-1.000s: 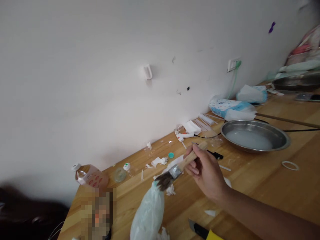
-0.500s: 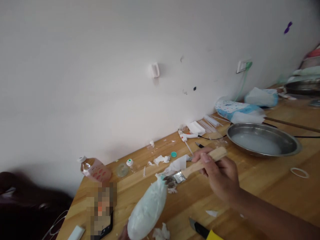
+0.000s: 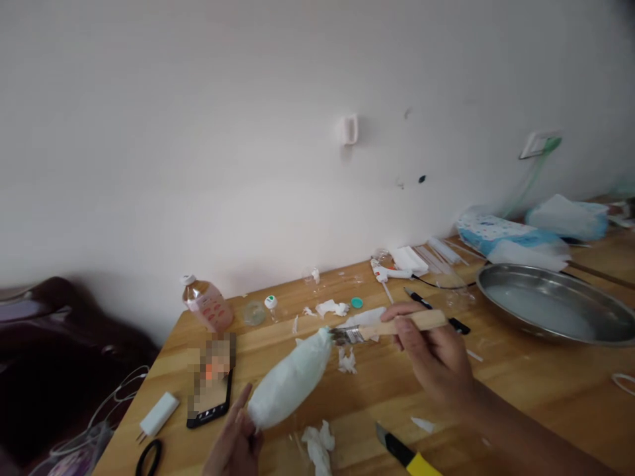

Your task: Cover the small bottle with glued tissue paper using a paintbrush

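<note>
My right hand (image 3: pixel 436 350) is closed round the wooden handle of a flat paintbrush (image 3: pixel 370 330). The brush's dark bristles touch the pale green tip of a white, paper-covered bottle shape (image 3: pixel 292 377). That bottle shape lies tilted above the table, its narrow end up and to the right. At its wide lower end, my left hand (image 3: pixel 238 436) grips it, with one finger stretched along the side; part of the grip is hidden behind it. Crumpled white tissue (image 3: pixel 320 446) and a yellow-handled utility knife (image 3: pixel 397 449) lie below on the wooden table (image 3: pixel 357 403).
A steel basin (image 3: pixel 550 307) of cloudy liquid stands right, before tissue packs (image 3: pixel 510 238). A glue gun (image 3: pixel 391 272) lies near the wall. On the left are a pink-labelled bottle (image 3: pixel 208 304), a phone (image 3: pixel 211 413), a white charger (image 3: pixel 159 413) and a black ring (image 3: pixel 149 457).
The view has swung left and down, bringing more of my left hand into sight. The bottle shape now lies flatter, and the brush remains at its narrow tip.
</note>
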`<state>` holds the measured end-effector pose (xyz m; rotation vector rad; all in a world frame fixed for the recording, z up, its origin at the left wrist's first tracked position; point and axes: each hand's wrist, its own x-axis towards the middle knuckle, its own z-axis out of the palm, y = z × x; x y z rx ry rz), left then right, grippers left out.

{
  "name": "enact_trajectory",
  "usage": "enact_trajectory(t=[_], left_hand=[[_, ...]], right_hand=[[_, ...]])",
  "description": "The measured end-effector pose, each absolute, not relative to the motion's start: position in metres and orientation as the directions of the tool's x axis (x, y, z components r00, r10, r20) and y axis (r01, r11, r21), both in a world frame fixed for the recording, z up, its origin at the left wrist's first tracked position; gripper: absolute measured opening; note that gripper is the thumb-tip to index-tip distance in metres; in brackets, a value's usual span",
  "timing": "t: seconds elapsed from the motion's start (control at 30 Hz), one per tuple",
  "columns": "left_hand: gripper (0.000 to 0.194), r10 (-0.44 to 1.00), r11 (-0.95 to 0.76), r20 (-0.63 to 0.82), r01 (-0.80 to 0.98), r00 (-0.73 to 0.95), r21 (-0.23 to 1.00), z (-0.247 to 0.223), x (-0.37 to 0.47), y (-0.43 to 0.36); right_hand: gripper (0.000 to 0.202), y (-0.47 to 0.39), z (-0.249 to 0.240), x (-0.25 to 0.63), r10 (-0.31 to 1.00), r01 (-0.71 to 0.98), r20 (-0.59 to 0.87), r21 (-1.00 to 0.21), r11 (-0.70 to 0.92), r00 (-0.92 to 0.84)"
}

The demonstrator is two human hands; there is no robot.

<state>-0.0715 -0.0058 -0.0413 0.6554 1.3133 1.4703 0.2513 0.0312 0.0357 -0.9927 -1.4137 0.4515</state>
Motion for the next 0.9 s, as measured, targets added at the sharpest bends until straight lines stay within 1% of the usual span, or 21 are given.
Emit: enact_trajectory(t=[0.1, 0.2, 0.3, 0.43, 0.5, 0.57, 0.67, 0.7, 0.77, 0.8, 0.83, 0.87, 0.9], left_hand=[[0.029, 0.933, 0.131, -0.189, -0.197, -0.308, 0.971, -0.045, -0.075, -0.008], [0.031, 0.947, 0.11, -0.132, -0.088, -0.293, 0.99, -0.046, -0.077, -0.012], [0.034, 0.963, 0.061, -0.047, 0.045, -0.265, 0.997, -0.041, -0.077, -0.016], [0.034, 0.985, -0.02, 0.064, 0.261, -0.161, 0.965, -0.024, -0.076, -0.019], [0.031, 0.988, -0.07, 0.118, 0.379, -0.103, 0.923, -0.017, -0.076, -0.018], [0.028, 0.983, -0.123, 0.175, 0.515, -0.055, 0.848, -0.013, -0.078, -0.016], [0.027, 0.959, -0.221, 0.282, 0.69, 0.025, 0.689, -0.007, -0.082, -0.007], [0.027, 0.943, -0.274, 0.322, 0.735, 0.08, 0.62, -0.003, -0.082, -0.001], [0.024, 0.902, -0.394, 0.369, 0.78, 0.225, 0.487, 0.011, -0.079, 0.015], [0.02, 0.873, -0.444, 0.412, 0.776, 0.262, 0.447, 0.022, -0.076, 0.026], [0.018, 0.855, -0.479, 0.427, 0.764, 0.295, 0.432, 0.035, -0.07, 0.038], [0.016, 0.842, -0.506, 0.444, 0.734, 0.307, 0.452, 0.05, -0.064, 0.051], [0.014, 0.843, -0.515, 0.452, 0.683, 0.293, 0.518, 0.066, -0.055, 0.066]], right_hand=[[0.013, 0.031, 0.028, 0.235, 0.796, 0.324, 0.599, -0.773, 0.545, 0.089], [0.015, 0.036, 0.019, 0.226, 0.818, 0.361, 0.576, -0.766, 0.532, 0.017], [0.014, 0.044, 0.01, 0.228, 0.843, 0.389, 0.532, -0.794, 0.468, 0.072], [0.022, 0.046, 0.011, 0.24, 0.85, 0.36, 0.506, -0.827, 0.432, 0.145], [0.023, 0.038, 0.016, 0.251, 0.855, 0.304, 0.48, -0.859, 0.413, 0.196], [0.023, 0.026, 0.018, 0.265, 0.856, 0.243, 0.443, -0.89, 0.385, 0.265], [0.027, 0.01, 0.009, 0.294, 0.863, 0.177, 0.35, -0.936, 0.304, 0.365], [0.028, 0.006, 0.002, 0.304, 0.862, 0.149, 0.309, -0.951, 0.272, 0.402], [0.028, 0.004, -0.011, 0.324, 0.852, 0.068, 0.231, -0.972, 0.226, 0.471], [0.027, 0.004, -0.016, 0.333, 0.839, 0.021, 0.202, -0.975, 0.222, 0.506], [0.026, 0.005, -0.02, 0.341, 0.822, -0.023, 0.181, -0.973, 0.229, 0.541], [0.025, 0.005, -0.023, 0.346, 0.804, -0.058, 0.17, -0.968, 0.246, 0.57], [0.025, 0.006, -0.024, 0.351, 0.787, -0.08, 0.168, -0.961, 0.265, 0.594]])
